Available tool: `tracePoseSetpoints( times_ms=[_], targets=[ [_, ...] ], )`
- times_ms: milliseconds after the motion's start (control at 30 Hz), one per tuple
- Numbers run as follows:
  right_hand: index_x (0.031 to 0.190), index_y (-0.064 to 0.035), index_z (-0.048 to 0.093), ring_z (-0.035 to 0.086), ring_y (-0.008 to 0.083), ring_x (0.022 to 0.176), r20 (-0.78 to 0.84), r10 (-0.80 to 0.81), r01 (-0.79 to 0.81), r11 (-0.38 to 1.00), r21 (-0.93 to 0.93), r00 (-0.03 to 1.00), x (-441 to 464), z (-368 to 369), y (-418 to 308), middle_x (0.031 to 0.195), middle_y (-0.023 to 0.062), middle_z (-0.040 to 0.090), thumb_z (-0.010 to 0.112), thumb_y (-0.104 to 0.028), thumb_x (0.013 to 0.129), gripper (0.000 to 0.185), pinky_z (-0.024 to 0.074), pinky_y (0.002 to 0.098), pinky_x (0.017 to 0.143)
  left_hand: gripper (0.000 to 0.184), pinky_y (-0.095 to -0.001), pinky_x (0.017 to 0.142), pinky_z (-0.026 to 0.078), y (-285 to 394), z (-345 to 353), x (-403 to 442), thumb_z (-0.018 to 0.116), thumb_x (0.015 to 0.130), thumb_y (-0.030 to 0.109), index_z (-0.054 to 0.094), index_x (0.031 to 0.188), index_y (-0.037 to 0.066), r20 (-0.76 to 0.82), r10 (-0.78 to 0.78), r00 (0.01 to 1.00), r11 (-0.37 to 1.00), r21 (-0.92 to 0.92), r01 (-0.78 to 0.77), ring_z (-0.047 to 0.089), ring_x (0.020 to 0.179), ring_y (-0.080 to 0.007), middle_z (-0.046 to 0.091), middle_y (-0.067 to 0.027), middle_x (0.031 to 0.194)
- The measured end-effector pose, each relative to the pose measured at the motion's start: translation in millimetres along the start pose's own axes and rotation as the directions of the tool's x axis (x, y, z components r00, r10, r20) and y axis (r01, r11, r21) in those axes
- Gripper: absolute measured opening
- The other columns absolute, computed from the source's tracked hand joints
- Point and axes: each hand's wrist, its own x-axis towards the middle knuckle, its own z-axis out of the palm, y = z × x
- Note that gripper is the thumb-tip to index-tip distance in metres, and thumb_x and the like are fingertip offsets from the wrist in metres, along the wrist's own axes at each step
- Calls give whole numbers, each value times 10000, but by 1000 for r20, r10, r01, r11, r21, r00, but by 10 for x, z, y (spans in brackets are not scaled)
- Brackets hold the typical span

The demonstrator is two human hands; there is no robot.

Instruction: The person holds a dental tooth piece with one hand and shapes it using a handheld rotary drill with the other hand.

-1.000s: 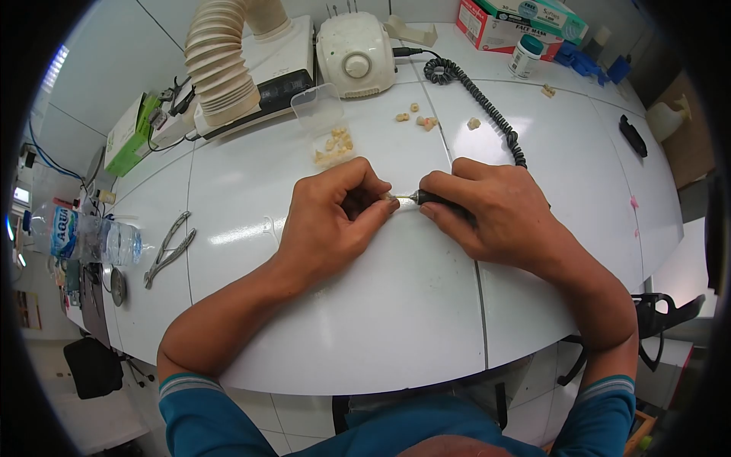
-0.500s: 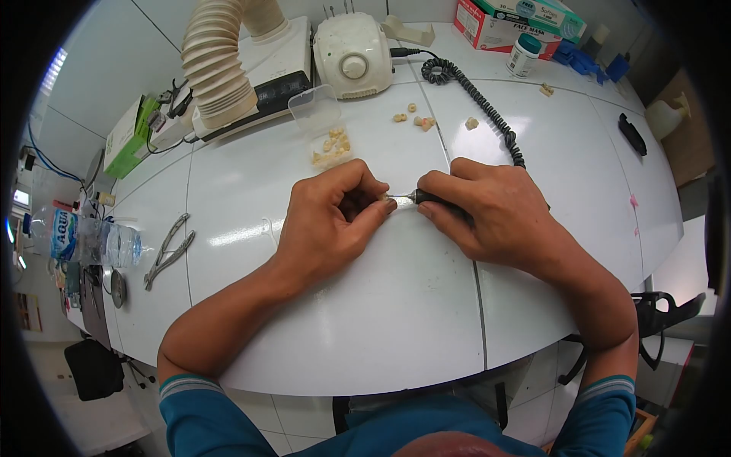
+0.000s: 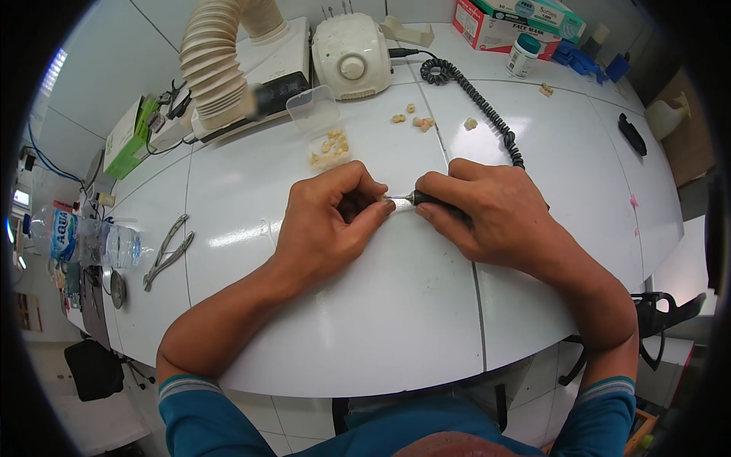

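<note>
My right hand (image 3: 487,206) is wrapped round a dark rotary handpiece (image 3: 423,198), its thin metal bur (image 3: 400,198) aimed at the left fingertips. Thumb and forefinger of my left hand (image 3: 327,225) are pinched together at the bur's tip; whatever they hold is hidden or too small to name. Just beyond that hand, a clear plastic box (image 3: 313,114) with its lid up contains several yellowish tooth-shaped pieces (image 3: 333,145). Similar tooth pieces (image 3: 423,123) lie on the white table beyond the hands. A coiled black cord (image 3: 487,110) runs from behind my right hand to the white control unit (image 3: 352,61).
At the left lie metal pliers (image 3: 166,253) and a water bottle (image 3: 84,236). A ribbed suction hose (image 3: 213,68) stands at the back left. Mask boxes (image 3: 506,30) and a white jar (image 3: 523,55) are at the back right, a black object (image 3: 631,135) further right.
Both hands keep almost the same place and grip. The bur stays at the left fingertips, and the objects on the table have not visibly moved.
</note>
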Motion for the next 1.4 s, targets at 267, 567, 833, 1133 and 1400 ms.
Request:
tracePoseSetpoints(
  times_ms=[267,567,833,1133,1400],
  targets=[
    [1153,-133,787,701,295,675,-4,-11,11,1000,-9,1000,-9,-15,-4,835,98,685,772,-289,1043,192,535,438,614,155,-244,725,553,-17,12,0,866,988,56,747,1044,-27,-2,-5,1000,1000,-3,5,678,806,-57,764,-37,924],
    [1140,-143,777,729,323,678,8,6,-6,1000,-1,1000,-6,-7,-7,834,115,716,723,-353,1081,225,558,464,610,150,-241,732,549,-7,5,-8,860,999,49,741,1054,-26,5,3,1000,1000,-24,-2,677,817,-51,758,-29,933],
    [1149,-132,789,715,297,672,19,14,-14,1000,-6,1000,2,-13,-11,832,107,704,743,-321,1067,212,545,443,610,148,-239,733,545,-26,6,-5,859,1001,50,742,1055,-22,8,10,1000,1000,-17,-10,675,820,-54,759,-30,938],
    [1159,-122,802,676,262,663,3,5,-5,1000,-6,1000,-3,-8,-7,821,81,670,792,-261,1030,189,517,421,610,152,-239,732,548,5,-5,-3,863,997,56,741,1038,-24,17,-3,1000,1000,-12,4,679,819,-58,758,-37,931],
    [1158,-145,788,734,319,676,8,4,-3,1000,-7,1000,5,-7,1,829,112,718,725,-359,1081,236,561,463,606,146,-240,727,550,-1,-3,-6,862,999,52,745,1041,-24,8,15,1000,1000,-7,-15,679,813,-57,761,-38,934]
  ],
)
